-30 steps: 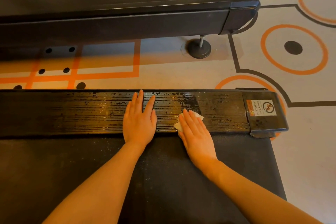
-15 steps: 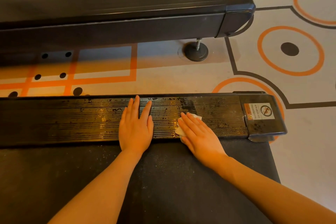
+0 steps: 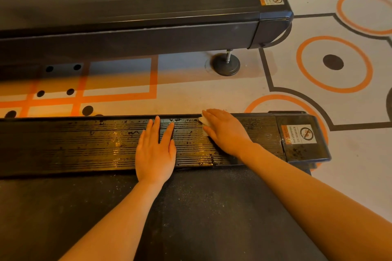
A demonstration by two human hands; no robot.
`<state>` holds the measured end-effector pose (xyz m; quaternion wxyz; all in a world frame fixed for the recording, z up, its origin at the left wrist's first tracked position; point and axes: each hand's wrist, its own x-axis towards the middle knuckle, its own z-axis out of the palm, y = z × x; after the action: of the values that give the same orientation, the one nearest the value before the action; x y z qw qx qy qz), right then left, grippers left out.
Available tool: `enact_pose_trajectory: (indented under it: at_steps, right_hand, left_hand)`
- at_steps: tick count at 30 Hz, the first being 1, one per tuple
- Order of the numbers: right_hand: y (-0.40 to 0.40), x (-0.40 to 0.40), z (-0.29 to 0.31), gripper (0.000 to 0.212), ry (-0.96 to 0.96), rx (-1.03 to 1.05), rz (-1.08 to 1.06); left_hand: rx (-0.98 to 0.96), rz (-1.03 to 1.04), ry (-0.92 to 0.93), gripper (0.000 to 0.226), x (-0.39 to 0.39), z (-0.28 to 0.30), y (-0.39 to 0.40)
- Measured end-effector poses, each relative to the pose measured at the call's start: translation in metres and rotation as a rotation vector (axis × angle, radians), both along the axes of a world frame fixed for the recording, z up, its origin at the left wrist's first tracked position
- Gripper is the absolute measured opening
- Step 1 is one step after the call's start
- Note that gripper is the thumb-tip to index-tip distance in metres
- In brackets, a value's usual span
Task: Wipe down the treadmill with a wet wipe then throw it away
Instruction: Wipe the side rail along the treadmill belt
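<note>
Under the right hand [image 3: 226,131], at about one o'clock from the middle of the view, the wet wipe [image 3: 202,121] lies pressed flat against the ribbed side rail [image 3: 84,144] of the treadmill, only a white corner showing past the fingertips at the rail's far edge. The fingers [image 3: 212,115] of that hand are straight and close together, pressing rather than pinching. The left hand [image 3: 154,150] rests flat on the rail just beside it, toward nine o'clock, fingers slightly apart and holding nothing.

The likeliest slip, I judge, is the wipe escaping: it sits at the very edge, held by pressure alone, so a stroke outward could push it off onto the floor [image 3: 191,95]. The rail glistens wet, and the bracing left palm could slide on it. Flaking dark patches in the ribs may snag or tear the wipe.

Toward six o'clock lies the running belt [image 3: 201,207], speckled with dust. At three o'clock the rail ends in an end cap [image 3: 303,135] bearing a warning sticker [image 3: 300,134], a step the wipe must ride over. Across the patterned floor at twelve o'clock stands a second treadmill [image 3: 148,21] on a levelling foot [image 3: 226,64]. No bin is in view.
</note>
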<state>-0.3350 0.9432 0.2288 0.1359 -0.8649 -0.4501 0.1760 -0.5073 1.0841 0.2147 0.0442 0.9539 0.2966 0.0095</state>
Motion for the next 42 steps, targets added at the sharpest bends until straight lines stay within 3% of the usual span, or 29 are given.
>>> enact_pose_trajectory:
  at_steps: [9, 23, 34, 42]
  right_hand:
    - [-0.038, 0.02, 0.004, 0.057, -0.019, -0.075, -0.052]
    - [-0.072, -0.073, -0.02, 0.058, -0.076, 0.046, -0.168]
    - [-0.051, -0.028, -0.009, 0.059, -0.021, 0.022, -0.191]
    - [-0.073, -0.076, -0.024, 0.054, -0.059, 0.071, -0.315]
  left_hand:
    - [-0.002, -0.015, -0.011, 0.06, -0.001, 0.001, 0.001]
    - [-0.02, -0.013, -0.023, 0.05, -0.003, -0.006, 0.002]
    - [-0.036, -0.009, 0.01, 0.052, 0.0, 0.001, 0.001]
    - [-0.186, -0.198, -0.109, 0.051, 0.03, 0.008, -0.028]
